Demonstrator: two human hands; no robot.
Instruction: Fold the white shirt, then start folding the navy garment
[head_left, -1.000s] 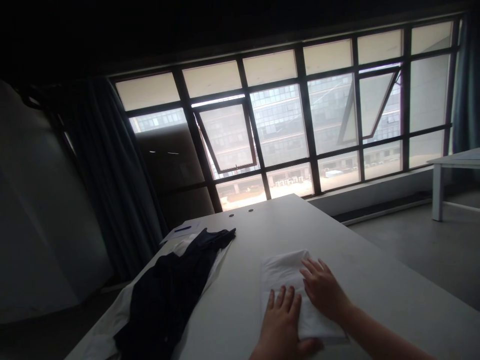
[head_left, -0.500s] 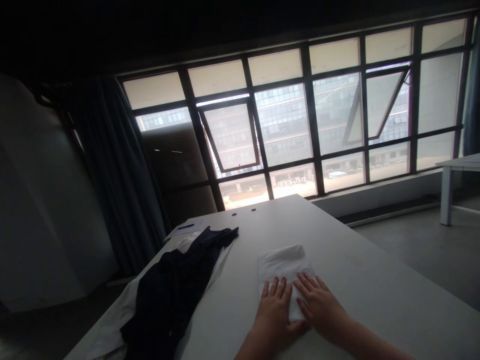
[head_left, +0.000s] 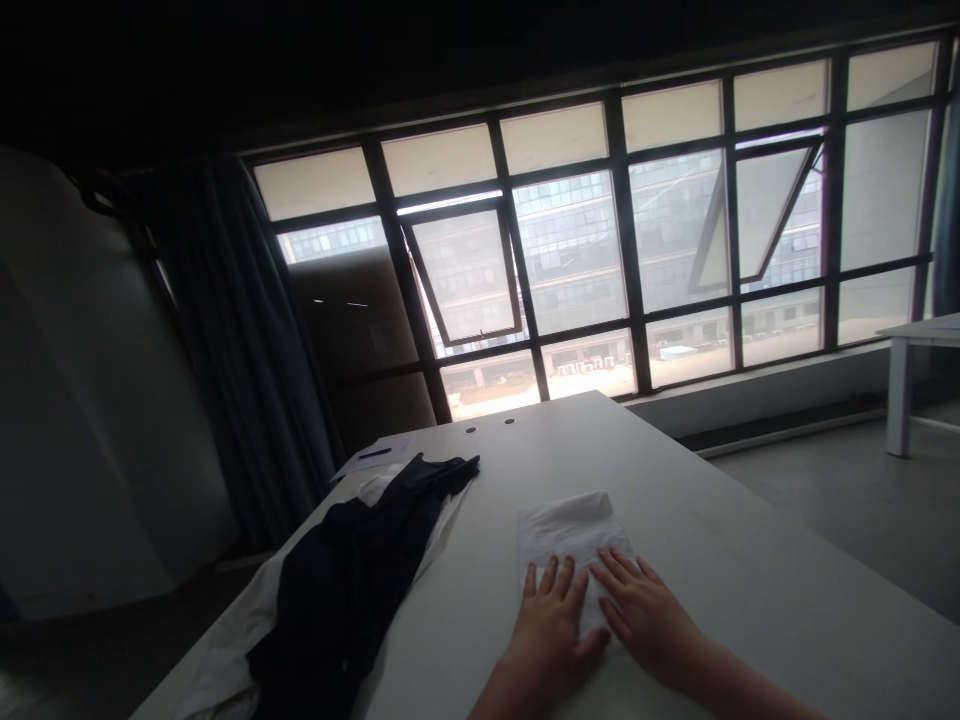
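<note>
Left grip [head_left: 547,630] and right grip [head_left: 645,620] lie open on a folded white cloth [head_left: 570,530]; a dark garment [head_left: 345,570], seemingly unfolded, sits leftward on the worktop [head_left: 712,470].

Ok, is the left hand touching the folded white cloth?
Touching: the head view shows the left hand lying flat on the near end of the folded white cloth, with no gap between them.

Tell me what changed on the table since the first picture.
The right hand has slid back toward the person, now level with the left hand; both lie flat on the white cloth, gripping nothing. The cloth's near end looks shorter. The dark garment stayed where it was on the table.
</note>
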